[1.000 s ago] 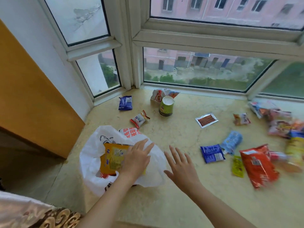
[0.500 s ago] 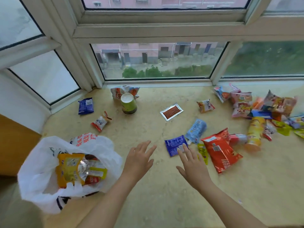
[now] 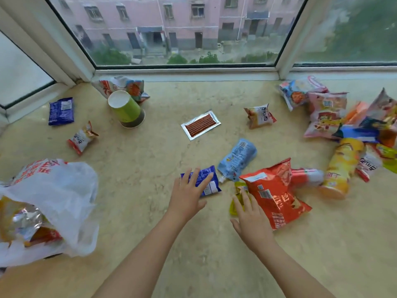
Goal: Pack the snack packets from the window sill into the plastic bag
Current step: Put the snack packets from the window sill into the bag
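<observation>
We've got our left hand (image 3: 189, 195) spread flat, fingers just over the small dark-blue foil snack packet (image 3: 205, 181), nothing pinched. Just right of that packet, our right hand (image 3: 252, 222) lies open too, on the yellow-green sachet (image 3: 236, 203) beside the big red crinkly crisp bag (image 3: 275, 192). The white plastic carrier bag (image 3: 58, 194) slumps well left of it, so slippery foil could squirt away, or its mouth could flop closed as we load
</observation>
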`<action>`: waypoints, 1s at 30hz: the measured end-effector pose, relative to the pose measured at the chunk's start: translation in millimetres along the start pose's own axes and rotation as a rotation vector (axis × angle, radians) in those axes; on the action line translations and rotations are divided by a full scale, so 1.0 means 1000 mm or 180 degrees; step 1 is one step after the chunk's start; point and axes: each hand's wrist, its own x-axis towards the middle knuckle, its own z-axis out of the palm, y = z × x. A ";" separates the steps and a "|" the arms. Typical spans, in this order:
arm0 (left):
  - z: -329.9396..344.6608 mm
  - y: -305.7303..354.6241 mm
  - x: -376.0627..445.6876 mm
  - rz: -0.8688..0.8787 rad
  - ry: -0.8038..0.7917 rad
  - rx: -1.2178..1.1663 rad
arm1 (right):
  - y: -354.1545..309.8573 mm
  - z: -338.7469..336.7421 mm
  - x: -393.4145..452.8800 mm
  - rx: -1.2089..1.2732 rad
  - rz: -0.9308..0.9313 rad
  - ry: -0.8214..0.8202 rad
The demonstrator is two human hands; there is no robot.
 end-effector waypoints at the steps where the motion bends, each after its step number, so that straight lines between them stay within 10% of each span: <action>1: 0.003 0.000 0.007 -0.0024 0.0007 0.0017 | 0.002 0.005 0.005 0.0052 0.0072 0.0005; 30: 0.075 0.002 -0.004 -0.0438 0.0474 -0.0375 | -0.004 0.058 0.018 0.0521 0.0082 0.0462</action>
